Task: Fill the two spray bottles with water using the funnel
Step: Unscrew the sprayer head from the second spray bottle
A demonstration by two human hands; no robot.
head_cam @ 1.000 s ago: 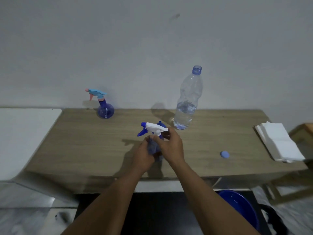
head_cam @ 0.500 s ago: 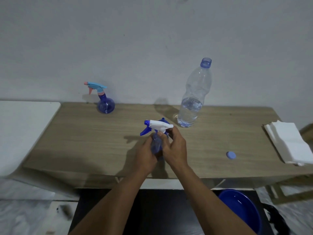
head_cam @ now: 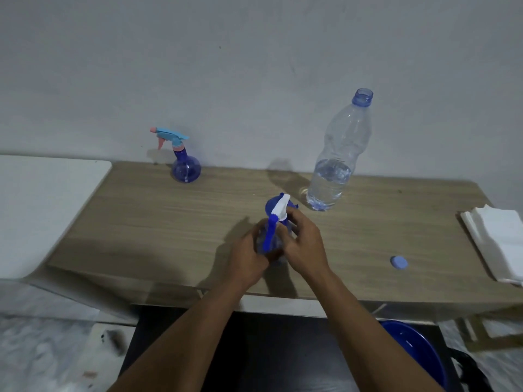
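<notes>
Near the table's front middle, my left hand [head_cam: 248,257] grips the body of a small blue spray bottle [head_cam: 269,241]. My right hand [head_cam: 304,244] pinches its white and blue trigger head [head_cam: 278,211], whose nozzle points toward me. A blue funnel [head_cam: 271,204] peeks out right behind that head, mostly hidden. A second blue spray bottle [head_cam: 185,168] with a light blue and pink head stands at the back left. An uncapped clear water bottle [head_cam: 336,162], roughly a third full, stands at the back right.
The wooden table [head_cam: 169,222] bears a blue bottle cap [head_cam: 398,262] at the right front and a stack of white napkins [head_cam: 498,241] at the right edge. A white surface [head_cam: 42,205] adjoins on the left. A blue basin [head_cam: 416,352] sits below the table.
The trigger head has turned: its nozzle pointed left before and now points toward me. Both hands stay on the bottle at the same spot.
</notes>
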